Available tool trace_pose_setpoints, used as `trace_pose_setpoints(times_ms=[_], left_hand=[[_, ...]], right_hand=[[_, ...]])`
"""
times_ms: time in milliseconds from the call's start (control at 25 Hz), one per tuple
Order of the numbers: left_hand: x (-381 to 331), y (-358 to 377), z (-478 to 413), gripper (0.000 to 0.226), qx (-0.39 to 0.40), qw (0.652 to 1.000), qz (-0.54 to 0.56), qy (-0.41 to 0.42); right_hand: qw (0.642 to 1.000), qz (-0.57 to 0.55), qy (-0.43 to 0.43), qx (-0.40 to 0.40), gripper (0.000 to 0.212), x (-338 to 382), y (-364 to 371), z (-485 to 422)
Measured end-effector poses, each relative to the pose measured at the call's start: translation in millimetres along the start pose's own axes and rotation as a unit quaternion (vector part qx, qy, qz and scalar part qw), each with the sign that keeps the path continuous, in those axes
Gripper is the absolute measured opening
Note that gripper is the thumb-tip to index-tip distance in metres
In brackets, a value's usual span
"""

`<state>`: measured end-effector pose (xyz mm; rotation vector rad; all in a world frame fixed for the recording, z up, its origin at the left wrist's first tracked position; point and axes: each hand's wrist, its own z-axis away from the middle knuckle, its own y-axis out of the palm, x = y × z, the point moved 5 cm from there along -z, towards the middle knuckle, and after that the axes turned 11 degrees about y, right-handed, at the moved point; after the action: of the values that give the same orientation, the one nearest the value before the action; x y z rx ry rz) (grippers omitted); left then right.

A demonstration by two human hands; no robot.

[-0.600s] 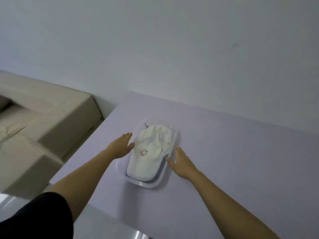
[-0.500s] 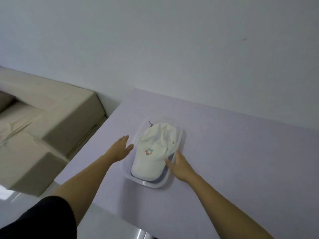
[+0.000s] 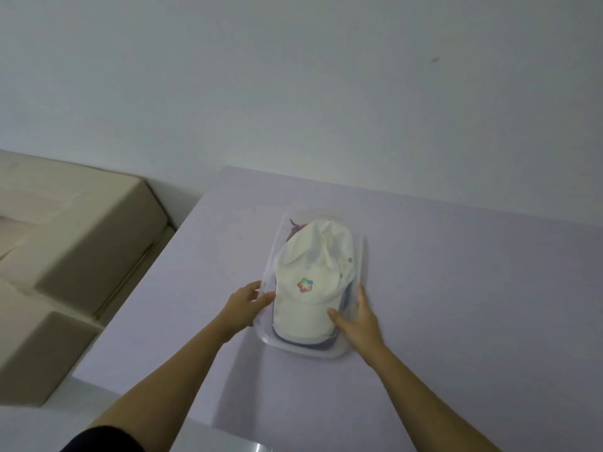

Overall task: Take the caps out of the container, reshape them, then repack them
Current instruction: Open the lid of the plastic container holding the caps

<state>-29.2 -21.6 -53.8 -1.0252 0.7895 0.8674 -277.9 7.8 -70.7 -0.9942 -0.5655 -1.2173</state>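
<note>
A clear plastic container (image 3: 305, 351) sits on the lilac table (image 3: 473, 288). On top inside lies a crumpled white cap (image 3: 313, 265) with a coloured logo, its brim toward me. A dark blue cap's edge (image 3: 321, 342) shows beneath it, and a dark red piece (image 3: 295, 228) peeks out at the far end. My left hand (image 3: 244, 303) clasps the container's left wall, thumb over the rim. My right hand (image 3: 360, 318) holds the right wall, with its thumb resting on the white brim.
Beige sofa cushions (image 3: 81, 243) stand to the left, below the table's left edge. A plain white wall rises behind the table. The table's near edge runs just under my forearms.
Both hands have closed in from beside the container onto its side walls. The camera has shifted, so the container sits further right in view.
</note>
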Motion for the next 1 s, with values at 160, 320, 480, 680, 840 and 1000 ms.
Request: trace_pose_setpoints(times_ms=[160, 320, 480, 680, 840, 1000], left_hand=[[-34, 75, -7, 0.049, 0.031, 0.999, 0.019, 0.028], [-55, 153, 0, 0.051, 0.071, 0.997, 0.038, 0.013], [-57, 194, 13, 0.051, 0.069, 0.997, 0.035, -0.007], [-51, 207, 21, 0.054, 0.049, 0.998, 0.021, -0.025], [-53, 202, 27, 0.065, -0.046, 0.996, -0.078, -0.027], [-43, 214, 50, 0.054, -0.070, 0.989, -0.051, -0.117]], right_hand=[[0.998, -0.008, 0.027, -0.050, 0.094, -33, -81, 12], [0.994, -0.009, 0.055, -0.092, 0.094, -75, -150, 36], [0.993, -0.022, 0.072, -0.086, 0.094, -98, -175, 47], [0.996, -0.021, 0.074, -0.053, 0.089, -108, -174, 45], [0.995, -0.021, 0.077, -0.063, 0.086, -109, -169, 42], [0.976, -0.140, 0.118, -0.118, 0.082, -122, -157, 49]])
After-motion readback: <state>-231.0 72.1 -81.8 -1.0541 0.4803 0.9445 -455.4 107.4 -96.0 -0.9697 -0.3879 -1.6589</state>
